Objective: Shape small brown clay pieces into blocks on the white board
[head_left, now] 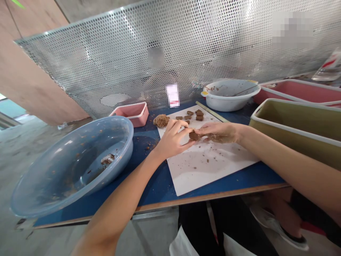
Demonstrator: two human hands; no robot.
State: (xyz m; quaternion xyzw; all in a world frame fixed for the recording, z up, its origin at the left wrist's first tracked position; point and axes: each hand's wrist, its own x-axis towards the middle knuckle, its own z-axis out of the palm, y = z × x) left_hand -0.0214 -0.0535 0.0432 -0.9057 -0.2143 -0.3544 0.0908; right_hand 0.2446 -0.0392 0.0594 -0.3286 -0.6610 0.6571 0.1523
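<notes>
White board (190, 174) on blue table (156, 181), perforated screen (207, 32)

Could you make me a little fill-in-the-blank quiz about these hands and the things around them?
1. The left hand and the right hand both touch a small piece that is ____ in colour.
2. The board beneath the hands is ____ in colour.
3. The large round tub stands on the person's ____ side.
4. The handles on the round white basin are coloured ____.

Missing words: brown; white; left; yellow.
</notes>
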